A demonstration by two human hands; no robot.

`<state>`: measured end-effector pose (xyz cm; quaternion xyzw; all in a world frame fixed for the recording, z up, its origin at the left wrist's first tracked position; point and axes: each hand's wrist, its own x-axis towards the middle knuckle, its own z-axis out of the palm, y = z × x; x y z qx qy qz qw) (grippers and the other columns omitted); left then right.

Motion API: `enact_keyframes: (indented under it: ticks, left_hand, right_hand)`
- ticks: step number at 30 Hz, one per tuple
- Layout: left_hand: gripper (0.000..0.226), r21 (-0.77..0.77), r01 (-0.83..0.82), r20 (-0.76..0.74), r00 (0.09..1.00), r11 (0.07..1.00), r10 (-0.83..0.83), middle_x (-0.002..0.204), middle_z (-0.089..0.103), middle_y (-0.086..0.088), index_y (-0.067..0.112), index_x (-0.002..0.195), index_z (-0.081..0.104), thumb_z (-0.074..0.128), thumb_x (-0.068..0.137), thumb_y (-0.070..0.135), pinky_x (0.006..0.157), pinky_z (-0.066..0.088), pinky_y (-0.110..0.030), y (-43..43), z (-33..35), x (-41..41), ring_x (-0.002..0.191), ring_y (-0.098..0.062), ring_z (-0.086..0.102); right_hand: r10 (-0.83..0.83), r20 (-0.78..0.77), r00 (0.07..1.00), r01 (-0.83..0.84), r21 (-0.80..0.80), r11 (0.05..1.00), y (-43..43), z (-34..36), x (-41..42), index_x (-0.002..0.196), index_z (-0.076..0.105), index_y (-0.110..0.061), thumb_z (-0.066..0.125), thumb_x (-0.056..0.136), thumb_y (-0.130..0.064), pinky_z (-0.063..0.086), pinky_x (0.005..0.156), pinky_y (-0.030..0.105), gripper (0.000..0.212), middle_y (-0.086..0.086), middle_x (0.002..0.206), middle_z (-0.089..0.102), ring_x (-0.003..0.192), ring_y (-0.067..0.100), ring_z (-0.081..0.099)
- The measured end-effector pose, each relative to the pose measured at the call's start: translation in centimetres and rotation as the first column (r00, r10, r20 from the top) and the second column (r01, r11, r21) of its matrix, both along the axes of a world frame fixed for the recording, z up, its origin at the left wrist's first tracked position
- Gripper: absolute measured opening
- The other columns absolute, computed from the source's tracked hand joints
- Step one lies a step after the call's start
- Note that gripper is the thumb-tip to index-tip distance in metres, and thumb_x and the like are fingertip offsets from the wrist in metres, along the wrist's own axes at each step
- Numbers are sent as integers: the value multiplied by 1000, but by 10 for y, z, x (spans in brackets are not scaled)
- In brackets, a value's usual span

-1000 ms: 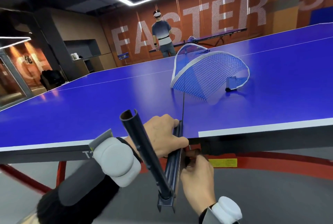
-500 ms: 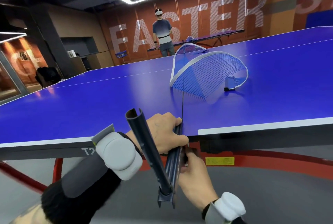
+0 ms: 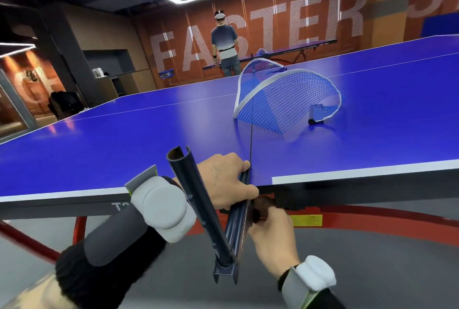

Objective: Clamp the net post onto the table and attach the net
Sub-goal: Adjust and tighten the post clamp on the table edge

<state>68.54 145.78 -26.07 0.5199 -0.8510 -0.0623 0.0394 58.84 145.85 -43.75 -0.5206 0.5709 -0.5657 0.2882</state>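
Orange back wall reads "FASTER" in huge letters. On the blue table, the net lies loose in a heap, not attached yet. The left hand grips the net post bracket at the table edge; the right hand reaches underneath, probably on the clamp screw, though I can't tell its grip. Edge print starts "T2"; the yellow sticker is unreadable.
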Motion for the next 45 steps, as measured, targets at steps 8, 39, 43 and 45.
enact_keyframes:
  ticks: [8,39,43,45]
  left_hand:
    - [24,11,-6,15,1000,1000,5,58,60,-6,27,97,38,58,87,35,62,51,-30,-1,1,-1,53,-13,52]
    - [62,89,-46,26,999,995,44,61,65,-4,25,147,47,57,87,38,70,54,-28,0,3,0,58,-16,56]
    - [67,86,-51,9,999,995,50,61,67,-5,25,150,43,58,87,38,73,56,-30,-3,2,2,58,-15,57]
    - [66,86,-46,8,999,995,46,59,65,-4,25,150,44,58,87,39,70,54,-28,-2,1,2,55,-13,56]
  right_hand:
    - [176,98,979,-176,-16,984,4,-3,-2,95,69,-23,68,81,-13,51,69,16,18,-6,88,74,75,4,66]
    - [-30,-223,974,36,24,999,9,-10,-2,83,58,-18,59,90,-18,44,55,23,7,-1,67,60,57,13,51]
    - [38,-219,975,-39,-3,999,13,-9,-2,84,56,-23,62,87,-30,46,56,20,10,-8,73,64,62,9,57]
    - [26,-222,975,-31,-20,999,14,-4,0,79,52,-22,64,84,-27,39,51,17,14,-12,69,59,57,6,51]
